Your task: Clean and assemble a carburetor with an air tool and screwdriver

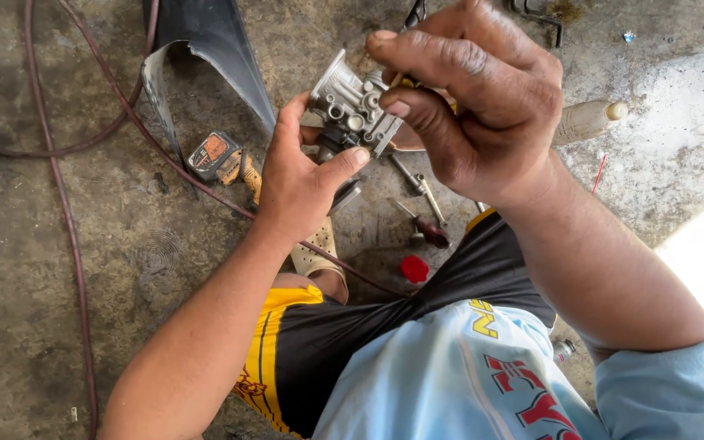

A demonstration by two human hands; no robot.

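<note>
Item: carburetor body (pixel 352 110), silver cast metal with round ports and small brass fittings, held up above the concrete floor (pixel 59 269), centre of view and on the far side of the person's knees.

Left hand (pixel 299 179): grasps the carburetor body from below and from the left, thumb pressed along its near edge, fingers curled around the far side.

Right hand (pixel 474 106): set over the right side of the carburetor body, forefinger and thumb pinched on a small part at its top; the other fingers are bent against the casting. What the pinch holds is too small to tell.

Floor, left: reddish hose (pixel 71 236) running near to far; a black plastic fairing panel (pixel 205 41) at the far edge; a small black and orange box (pixel 212 152) just beside it.

Floor, centre, below the hands: a screwdriver with a dark red handle (pixel 427 228), a loose metal tool (pixel 421 186), a red cap (pixel 414 268).

Floor, right: a pale bottle (pixel 588 120) lying on its side, partly hidden by the right hand.

Near: black and yellow shorts (pixel 319 342), light blue shirt (pixel 450 375).
</note>
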